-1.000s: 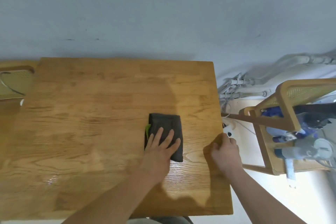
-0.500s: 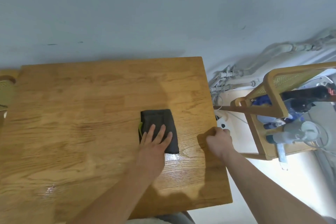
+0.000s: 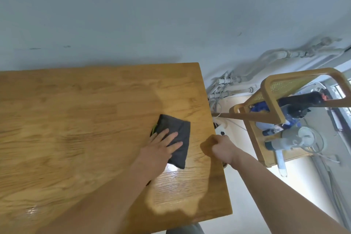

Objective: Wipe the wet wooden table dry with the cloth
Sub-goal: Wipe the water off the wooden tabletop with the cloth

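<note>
The left hand (image 3: 157, 150) lies flat on the dark cloth (image 3: 175, 138), fingers (image 3: 171, 137) spread across its near half, gripping nothing, on the wet wooden counter (image 3: 76, 129). The right hand (image 3: 221, 148) is fisted, empty, at the counter's right edge.

i see the dark folded cloth (image 3: 175, 139) lying flat on the wooden table (image 3: 76, 129), near its right edge, beside a wet sheen.
</note>
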A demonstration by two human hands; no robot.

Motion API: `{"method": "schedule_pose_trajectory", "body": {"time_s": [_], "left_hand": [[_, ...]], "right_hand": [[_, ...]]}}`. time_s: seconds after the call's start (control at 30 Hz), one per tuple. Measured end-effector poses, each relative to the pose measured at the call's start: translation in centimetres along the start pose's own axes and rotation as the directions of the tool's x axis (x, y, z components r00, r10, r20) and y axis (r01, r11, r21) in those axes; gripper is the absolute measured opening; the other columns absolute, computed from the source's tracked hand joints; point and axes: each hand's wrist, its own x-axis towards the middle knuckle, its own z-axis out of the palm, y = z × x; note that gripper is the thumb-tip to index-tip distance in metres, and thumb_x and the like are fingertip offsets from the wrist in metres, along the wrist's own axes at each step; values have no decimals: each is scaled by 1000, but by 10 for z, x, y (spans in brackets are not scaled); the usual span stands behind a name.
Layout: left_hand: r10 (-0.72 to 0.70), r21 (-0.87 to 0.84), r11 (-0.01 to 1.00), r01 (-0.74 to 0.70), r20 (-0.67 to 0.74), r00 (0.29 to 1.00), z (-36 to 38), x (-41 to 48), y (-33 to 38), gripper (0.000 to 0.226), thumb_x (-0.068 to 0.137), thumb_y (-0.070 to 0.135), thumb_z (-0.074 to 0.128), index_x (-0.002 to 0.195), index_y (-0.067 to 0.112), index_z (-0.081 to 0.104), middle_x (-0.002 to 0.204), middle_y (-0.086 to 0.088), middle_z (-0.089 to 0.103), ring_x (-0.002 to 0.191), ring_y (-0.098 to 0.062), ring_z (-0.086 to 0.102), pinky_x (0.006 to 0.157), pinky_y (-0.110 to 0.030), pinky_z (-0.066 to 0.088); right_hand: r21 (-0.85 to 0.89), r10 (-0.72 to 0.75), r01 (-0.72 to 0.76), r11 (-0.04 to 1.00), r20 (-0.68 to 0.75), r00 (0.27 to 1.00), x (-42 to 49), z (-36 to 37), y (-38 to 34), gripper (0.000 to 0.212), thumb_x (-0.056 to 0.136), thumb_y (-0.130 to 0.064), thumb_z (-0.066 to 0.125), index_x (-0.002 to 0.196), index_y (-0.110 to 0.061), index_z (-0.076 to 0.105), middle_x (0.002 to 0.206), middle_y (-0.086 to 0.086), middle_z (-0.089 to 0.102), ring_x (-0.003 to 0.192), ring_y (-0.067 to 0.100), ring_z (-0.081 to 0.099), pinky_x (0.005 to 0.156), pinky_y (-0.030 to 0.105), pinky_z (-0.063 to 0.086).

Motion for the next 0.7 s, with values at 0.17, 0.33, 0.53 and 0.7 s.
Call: {"method": "schedule_pose_trajectory", "body": {"time_s": [0.17,0.33,0.53,0.7], "left_hand": [[-171,-10,985,171,-3,985,3,41,71,69,106,25,42,161,39,3,171,8,-14,154,-35,-19,125,-55,-7],[171,96,978,-185,134,976,-1,58,79,55,110,34,38,159,44,16,172,9,0,157,-29,-10,127,-52,0],[-167,2,986,167,12,986,-52,110,16,51,109,35,40,157,46,26,170,12,11,156,-22,5,125,-45,19],[-343,-89,937,337,-76,936,-54,136,35,67,99,24,50,158,44,24,171,10,9,155,-33,-1,126,-55,6]], "right_hand": [[99,-86,75,992,109,990,-2,-29,1,19,87,-15,61,102,-17,72,109,2,69,94,17,68,78,27,56],[348,-43,1,937,114,993,15,-48,24,22,91,2,53,101,-6,71,91,8,65,86,20,59,73,33,50],[528,-13,-17,849,53,998,34,-54,9,24,98,-7,54,117,-19,62,92,6,68,81,21,60,64,29,48],[318,-113,110,942,-9,994,65,-67,-37,23,85,-13,61,102,-21,74,94,-1,77,88,18,72,82,37,60]]}}
